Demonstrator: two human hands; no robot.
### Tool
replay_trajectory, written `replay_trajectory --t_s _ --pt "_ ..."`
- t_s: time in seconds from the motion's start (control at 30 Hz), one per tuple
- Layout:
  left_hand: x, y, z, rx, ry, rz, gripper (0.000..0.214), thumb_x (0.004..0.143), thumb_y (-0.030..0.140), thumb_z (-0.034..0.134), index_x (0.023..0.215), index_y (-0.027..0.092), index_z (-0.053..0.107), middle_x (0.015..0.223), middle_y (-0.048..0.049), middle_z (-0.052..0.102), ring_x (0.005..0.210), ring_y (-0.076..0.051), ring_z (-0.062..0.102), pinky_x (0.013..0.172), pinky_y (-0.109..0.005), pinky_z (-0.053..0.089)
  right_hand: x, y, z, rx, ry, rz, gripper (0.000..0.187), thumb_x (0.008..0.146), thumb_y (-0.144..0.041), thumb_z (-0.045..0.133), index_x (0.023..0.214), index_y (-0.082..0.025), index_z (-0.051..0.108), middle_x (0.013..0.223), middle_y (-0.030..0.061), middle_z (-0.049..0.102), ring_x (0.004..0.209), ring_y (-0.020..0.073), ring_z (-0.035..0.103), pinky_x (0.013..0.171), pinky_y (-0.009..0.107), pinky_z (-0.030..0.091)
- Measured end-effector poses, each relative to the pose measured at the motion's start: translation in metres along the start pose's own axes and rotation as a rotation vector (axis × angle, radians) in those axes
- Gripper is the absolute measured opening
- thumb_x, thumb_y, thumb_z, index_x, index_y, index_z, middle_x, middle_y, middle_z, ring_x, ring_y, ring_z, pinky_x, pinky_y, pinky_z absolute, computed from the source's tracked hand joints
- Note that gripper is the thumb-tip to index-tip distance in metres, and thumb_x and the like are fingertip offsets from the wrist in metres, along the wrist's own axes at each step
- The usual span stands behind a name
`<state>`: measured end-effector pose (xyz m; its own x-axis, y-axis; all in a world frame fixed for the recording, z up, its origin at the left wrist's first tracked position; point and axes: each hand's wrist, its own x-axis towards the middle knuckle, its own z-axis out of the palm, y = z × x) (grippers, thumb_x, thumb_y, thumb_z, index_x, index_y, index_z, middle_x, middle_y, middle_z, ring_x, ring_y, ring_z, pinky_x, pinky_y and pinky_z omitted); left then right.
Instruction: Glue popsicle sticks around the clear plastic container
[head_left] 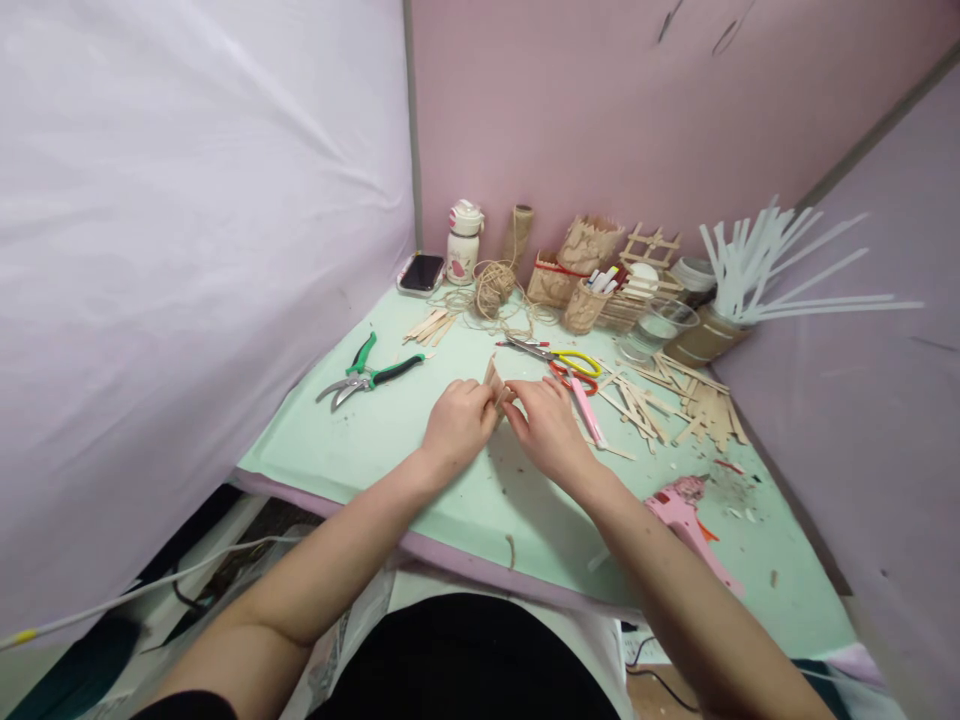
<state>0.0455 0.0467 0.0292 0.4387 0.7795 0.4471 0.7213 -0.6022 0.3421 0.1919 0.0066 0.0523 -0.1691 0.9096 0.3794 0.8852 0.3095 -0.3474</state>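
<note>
My left hand [457, 425] and my right hand [547, 428] meet over the middle of the pale green table [360, 450]. Both are closed around a small piece made of wooden craft sticks [495, 383], which pokes up between the fingers. The left fingers pinch its left side and the right fingers grip its right side. Most of the piece is hidden by the hands.
Green-handled pliers [371, 375] lie to the left. Yellow-handled scissors [559, 356] and a pink knife [587, 410] lie just beyond my right hand. Loose wooden sticks [675, 400] are scattered right, with a pink glue gun [686, 520] nearer. Twine [491, 287], baskets, a phone [421, 272] and a bottle [463, 243] line the back wall.
</note>
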Motion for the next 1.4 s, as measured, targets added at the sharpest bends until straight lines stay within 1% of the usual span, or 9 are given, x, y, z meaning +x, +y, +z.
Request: replay_trajectory --t_s 0.2,0.3,0.43,0.67,0.93,1.03,1.2,1.3,1.4 --pt "-0.010 -0.006 0.005 -0.037 -0.081 -0.070 0.017 0.083 0.013 0.053 0.068 0.018 0.059 0.071 -0.0047 0.063 0.073 -0.020 0.057 0.070 -0.031 0.042 0.001 -0.001 0.000 -0.014 -0.006 0.006 0.015 0.092 -0.017 0.047 0.099 -0.020 0.060 0.099 0.0096 0.072 0.098 0.0258 0.064 0.106 0.049 0.033" --pt "-0.020 -0.008 0.004 -0.106 -0.044 -0.106 0.015 0.083 0.014 0.054 0.071 0.017 0.062 0.072 -0.0039 0.065 0.072 -0.018 0.058 0.070 -0.030 0.043 0.001 -0.001 0.000 -0.013 -0.008 0.009 0.016 0.092 -0.017 0.047 0.101 -0.019 0.060 0.100 0.0104 0.072 0.100 0.0262 0.064 0.106 0.050 0.033" --pt "-0.028 -0.003 0.004 -0.172 0.000 -0.080 0.013 0.086 0.015 0.056 0.080 0.018 0.067 0.077 -0.0037 0.069 0.075 -0.017 0.061 0.074 -0.030 0.046 0.002 0.000 0.000 -0.007 -0.007 0.009 0.019 0.092 -0.017 0.048 0.106 -0.018 0.061 0.104 0.0113 0.072 0.102 0.0265 0.063 0.107 0.051 0.032" --pt "-0.020 0.007 0.008 -0.092 0.061 -0.025 0.010 0.087 0.016 0.056 0.084 0.017 0.064 0.081 -0.0054 0.069 0.080 -0.020 0.062 0.077 -0.033 0.048 0.001 0.000 0.001 -0.010 -0.005 0.001 0.020 0.092 -0.018 0.046 0.105 -0.018 0.061 0.105 0.0116 0.072 0.103 0.0267 0.064 0.107 0.051 0.033" --pt "-0.015 0.010 0.010 -0.083 0.084 -0.016 0.015 0.086 0.011 0.052 0.076 0.018 0.060 0.074 -0.0045 0.064 0.077 -0.019 0.059 0.076 -0.032 0.045 0.001 -0.001 -0.001 -0.004 -0.008 0.009 0.018 0.092 -0.017 0.046 0.103 -0.019 0.061 0.102 0.0109 0.072 0.101 0.0266 0.064 0.107 0.051 0.032" --pt "-0.015 0.009 0.013 -0.101 0.033 -0.050 0.016 0.084 0.010 0.052 0.072 0.018 0.059 0.073 -0.0046 0.064 0.076 -0.019 0.059 0.074 -0.031 0.045 0.002 -0.001 -0.001 -0.002 -0.014 0.014 0.018 0.091 -0.017 0.047 0.101 -0.019 0.061 0.103 0.0112 0.072 0.101 0.0263 0.064 0.108 0.051 0.032" --pt "-0.022 0.003 0.009 -0.134 -0.047 -0.149 0.015 0.081 0.012 0.050 0.069 0.019 0.053 0.070 -0.0037 0.060 0.071 -0.019 0.057 0.068 -0.030 0.042 0.002 0.000 -0.001 0.012 -0.008 0.013 0.020 0.091 -0.017 0.048 0.106 -0.018 0.060 0.105 0.0113 0.072 0.102 0.0269 0.063 0.108 0.052 0.031" --pt "-0.033 0.003 0.003 -0.169 -0.042 -0.210 0.016 0.084 0.014 0.043 0.070 0.021 0.047 0.069 -0.0017 0.055 0.068 -0.018 0.053 0.064 -0.030 0.039 -0.001 -0.001 -0.004 0.018 0.050 -0.028 0.022 0.091 -0.022 0.050 0.112 -0.019 0.058 0.110 0.0117 0.070 0.108 0.0281 0.061 0.109 0.053 0.029" --pt "-0.050 0.005 -0.005 -0.262 -0.055 -0.262 0.022 0.088 0.017 0.034 0.067 0.023 0.035 0.063 0.0020 0.044 0.061 -0.016 0.045 0.060 -0.029 0.034 -0.009 -0.003 -0.014 -0.013 0.162 -0.068 0.031 0.090 -0.029 0.055 0.120 -0.019 0.054 0.119 0.0136 0.066 0.117 0.0298 0.055 0.111 0.053 0.025"
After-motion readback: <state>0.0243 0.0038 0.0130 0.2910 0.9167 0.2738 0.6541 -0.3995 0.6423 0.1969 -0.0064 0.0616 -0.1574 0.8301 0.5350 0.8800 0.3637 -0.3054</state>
